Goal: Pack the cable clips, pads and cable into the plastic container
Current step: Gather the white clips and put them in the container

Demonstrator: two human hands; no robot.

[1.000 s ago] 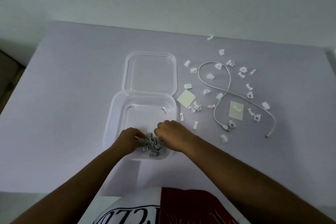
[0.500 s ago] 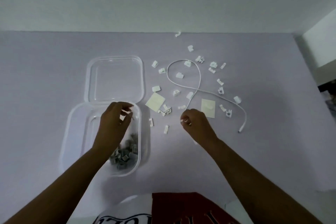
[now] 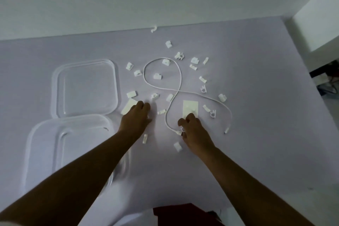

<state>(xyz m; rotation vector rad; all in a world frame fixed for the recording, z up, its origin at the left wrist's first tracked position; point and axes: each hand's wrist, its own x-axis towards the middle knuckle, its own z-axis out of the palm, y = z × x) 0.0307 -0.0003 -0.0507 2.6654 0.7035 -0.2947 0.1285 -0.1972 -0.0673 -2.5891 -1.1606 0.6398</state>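
The right hand [image 3: 190,130] pinches a small white plastic cable clip [image 3: 183,129] beside the thin white cable's [image 3: 180,79] near plug. The left hand [image 3: 136,115], fingers curled, covers a cream square adhesive pad [image 3: 128,106]. The clear plastic container [image 3: 42,134] lies left of both hands, nearer the left, on the lilac tabletop [image 3: 256,79].

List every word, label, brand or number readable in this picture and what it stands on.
None can be read.
The cable clips, pads, cable, container and its lid show no print.
The shirt at the bottom edge shows no lettering in this view.
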